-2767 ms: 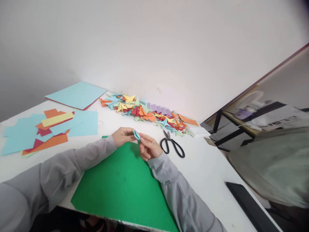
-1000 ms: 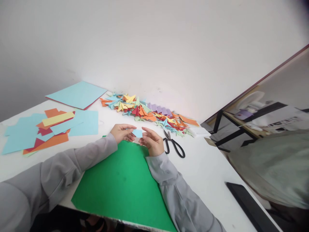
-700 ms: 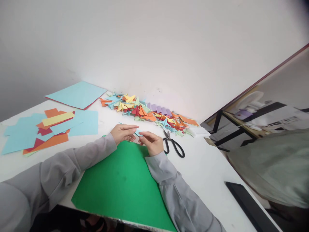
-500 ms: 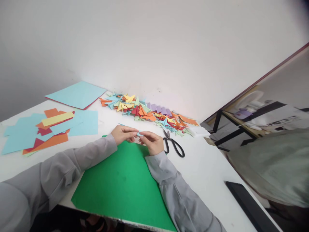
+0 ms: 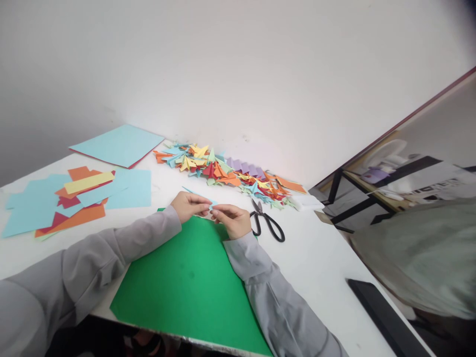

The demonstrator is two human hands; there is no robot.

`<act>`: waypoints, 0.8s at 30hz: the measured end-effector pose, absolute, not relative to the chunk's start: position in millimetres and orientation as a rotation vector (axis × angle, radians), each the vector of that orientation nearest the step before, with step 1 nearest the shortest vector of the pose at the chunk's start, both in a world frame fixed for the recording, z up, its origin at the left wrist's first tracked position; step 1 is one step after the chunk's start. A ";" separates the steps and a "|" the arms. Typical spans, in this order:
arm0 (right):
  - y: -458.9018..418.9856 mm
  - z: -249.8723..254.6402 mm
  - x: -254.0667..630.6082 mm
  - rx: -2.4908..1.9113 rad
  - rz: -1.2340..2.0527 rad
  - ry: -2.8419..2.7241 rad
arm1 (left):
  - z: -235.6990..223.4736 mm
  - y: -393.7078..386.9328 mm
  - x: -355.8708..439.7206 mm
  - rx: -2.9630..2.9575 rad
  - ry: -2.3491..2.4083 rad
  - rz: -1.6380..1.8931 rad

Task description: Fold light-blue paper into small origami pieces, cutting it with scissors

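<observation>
I see the left hand (image 5: 190,206) and the right hand (image 5: 233,221) pinching a small light blue paper (image 5: 213,203) between their fingertips. Below the fingers I have the green board (image 5: 186,282); just to their right, the scissors (image 5: 260,213). Beyond them lies a folded-paper pile (image 5: 222,174); well to their left, loose coloured sheets (image 5: 89,184).

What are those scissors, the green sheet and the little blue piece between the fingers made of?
Scissors: apparently metal blades, dull grey; the black handles could be plastic or coated metal.
Green sheet: matte, perhaps card or foam; its nearly even, shineless colour leaves it open.
Blue piece: probably thin matte paper, from its flat pale colour, though mostly hidden.
</observation>
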State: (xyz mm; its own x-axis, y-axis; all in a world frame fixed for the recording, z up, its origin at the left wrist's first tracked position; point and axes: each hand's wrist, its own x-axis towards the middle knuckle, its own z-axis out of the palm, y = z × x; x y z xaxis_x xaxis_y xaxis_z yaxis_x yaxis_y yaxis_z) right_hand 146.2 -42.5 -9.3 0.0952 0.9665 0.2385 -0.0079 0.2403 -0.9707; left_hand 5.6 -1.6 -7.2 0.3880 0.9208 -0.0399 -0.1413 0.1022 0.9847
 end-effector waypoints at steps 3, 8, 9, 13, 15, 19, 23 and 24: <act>-42.5 -8.3 146.0 -1.053 0.991 -1.226 | -5.4 -3.5 6.5 1.234 0.863 0.959; -40.7 -13.3 146.5 -1.057 1.056 -1.161 | -1.5 -7.6 6.2 1.282 0.888 0.988; -40.1 -15.3 146.6 -1.056 1.079 -1.128 | -1.1 -8.1 6.0 1.290 0.892 0.990; -37.9 -21.5 145.3 -1.043 1.182 -0.980 | -2.0 -8.9 6.0 1.313 0.895 0.991; -37.6 -22.5 144.3 -1.042 1.213 -0.925 | -3.5 -8.8 6.4 1.312 0.891 0.988; -38.4 -21.9 142.1 -1.052 1.234 -0.864 | -4.8 -9.1 8.0 1.298 0.880 0.986; -40.0 -19.9 139.6 -1.064 1.238 -0.815 | -3.1 -9.8 8.9 1.293 0.880 0.985; -40.4 -19.3 138.8 -1.067 1.238 -0.800 | -2.6 -10.0 8.9 1.293 0.880 0.984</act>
